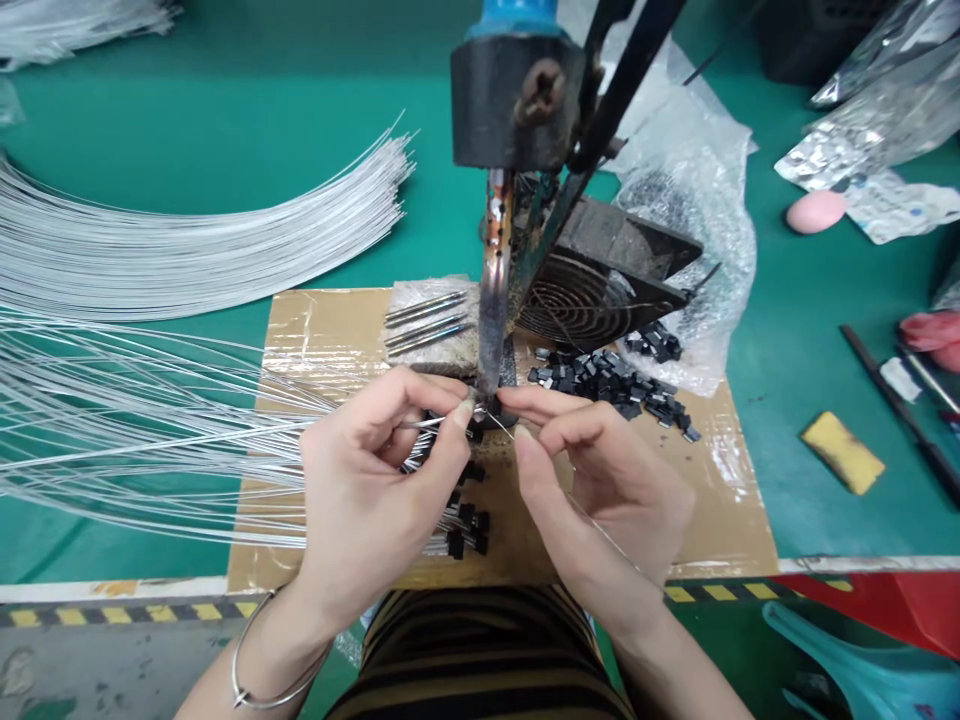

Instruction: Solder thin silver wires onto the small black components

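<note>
Green bench (247, 100) is supporting a cardboard sheet (720, 500). Left grip (382, 490) is pinching a white wire (427, 424) at the soldering iron (493, 330); right grip (607, 480) is pinching a thin metallic strand (501, 427). Black-ended wires (469, 525) are lying between the grips, apparently finished; loose black pieces (607, 380) beyond the right grip and a wire bundle (225, 250) beyond the left are seemingly awaiting work.

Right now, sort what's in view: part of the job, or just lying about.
Seemingly in use: white wires, one in the left hand; fine wire in the right hand; soldering iron; black parts.
Seemingly lying about: pink egg-shaped thing; silvery bags; black stick.
</note>
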A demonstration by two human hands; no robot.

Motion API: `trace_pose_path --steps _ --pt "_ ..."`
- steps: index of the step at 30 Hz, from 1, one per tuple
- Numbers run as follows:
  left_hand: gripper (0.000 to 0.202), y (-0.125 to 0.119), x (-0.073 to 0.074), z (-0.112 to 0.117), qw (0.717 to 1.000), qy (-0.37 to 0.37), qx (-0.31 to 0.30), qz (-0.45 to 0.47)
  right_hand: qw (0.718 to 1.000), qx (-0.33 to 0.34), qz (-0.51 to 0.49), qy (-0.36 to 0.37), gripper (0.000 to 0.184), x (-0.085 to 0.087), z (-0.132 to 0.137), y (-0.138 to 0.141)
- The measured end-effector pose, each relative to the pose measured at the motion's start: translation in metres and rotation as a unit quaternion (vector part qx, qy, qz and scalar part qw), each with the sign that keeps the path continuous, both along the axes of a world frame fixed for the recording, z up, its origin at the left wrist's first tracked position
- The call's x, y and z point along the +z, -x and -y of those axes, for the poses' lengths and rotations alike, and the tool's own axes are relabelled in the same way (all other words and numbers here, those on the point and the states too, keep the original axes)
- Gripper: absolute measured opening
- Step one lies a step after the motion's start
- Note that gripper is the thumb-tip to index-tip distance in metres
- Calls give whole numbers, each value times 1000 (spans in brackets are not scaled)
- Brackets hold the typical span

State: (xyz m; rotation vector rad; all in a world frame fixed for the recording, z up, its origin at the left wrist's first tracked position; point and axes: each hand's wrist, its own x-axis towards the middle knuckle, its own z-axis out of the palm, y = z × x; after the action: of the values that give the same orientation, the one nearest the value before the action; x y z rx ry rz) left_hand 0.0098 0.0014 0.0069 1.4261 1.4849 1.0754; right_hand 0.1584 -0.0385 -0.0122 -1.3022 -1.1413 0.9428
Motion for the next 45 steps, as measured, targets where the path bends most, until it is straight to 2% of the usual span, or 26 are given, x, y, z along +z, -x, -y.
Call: trace_pose_path --steps 10,22,37,45 --pt "16 0 -1 -1 1000 2 -13 13 1000 1 10 -1 22 0 -1 0" --pt "15 0 0 0 1000 -7 -11 5 1000 -29 6 -11 17 -3 2 4" --pt "14 -1 1 -1 1000 0 -11 10 1000 -14 17 -7 19 -2 1 2" --pt "15 0 -2 -1 1000 -12 -20 2 999 -23 2 -31 21 -8 1 4"
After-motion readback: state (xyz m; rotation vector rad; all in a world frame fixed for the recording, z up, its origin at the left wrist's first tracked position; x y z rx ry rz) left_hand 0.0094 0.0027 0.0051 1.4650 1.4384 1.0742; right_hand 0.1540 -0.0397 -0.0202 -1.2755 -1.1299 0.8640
